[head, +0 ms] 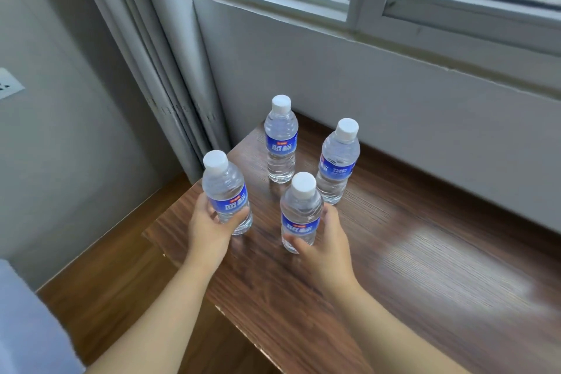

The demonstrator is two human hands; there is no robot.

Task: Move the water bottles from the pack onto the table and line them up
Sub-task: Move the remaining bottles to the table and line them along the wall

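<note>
Nearest, the right hand (326, 244) wraps its fingers round a clear, water-filled bottle (300, 212) standing on the wooden bench (425, 267). Left hand (209, 226) grips another bottle (226, 194) near the bench's edge. Two more bottles (280, 140) (337, 162) stand upright behind, untouched.

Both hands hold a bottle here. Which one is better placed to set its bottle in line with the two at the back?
Right, probably. The right hand holds its clear, blue-labelled plastic water bottle close beside the two standing bottles. The left hand holds its bottle at the brown wooden table's left edge, farther off.
</note>
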